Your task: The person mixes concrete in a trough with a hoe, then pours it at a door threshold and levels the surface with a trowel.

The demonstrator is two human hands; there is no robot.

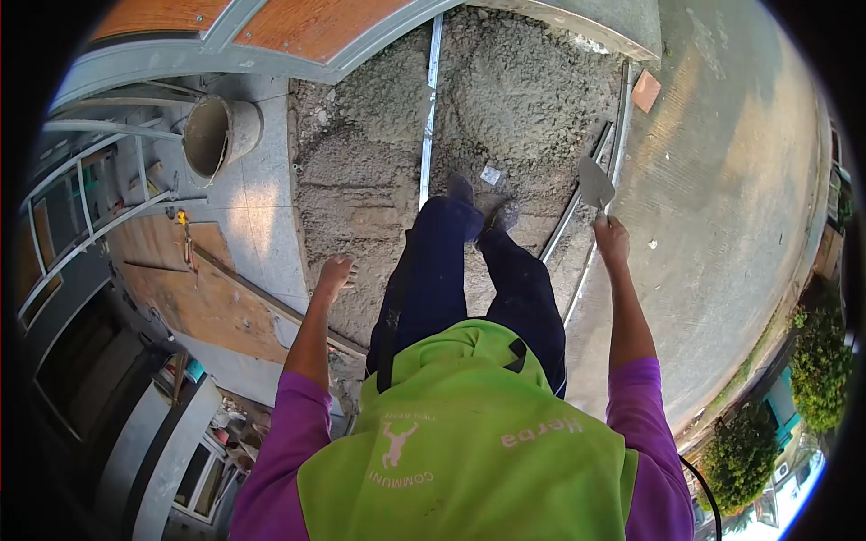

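Observation:
My right hand point(612, 239) is wrapped round the handle of a trowel point(596, 183), its grey blade pointing away from me above the edge of the wet concrete. Out to the left, my left hand point(337, 274) hangs over the concrete's left side, its fingers partly curled and nothing visible in them. Rough wet concrete point(532, 99) spreads round my feet. A long metal strip point(431, 99) lies across it, ahead of my left foot. Metal bars point(564, 219) run along its right side, near the trowel.
A round bucket-like container point(221, 140) stands on tiles at the left. Below it are wooden boards point(203, 302) and a yellow-handled tool point(184, 236). A reddish tile piece point(646, 91) lies on the pavement point(722, 207) at the right. Framed panels point(307, 27) border the top left.

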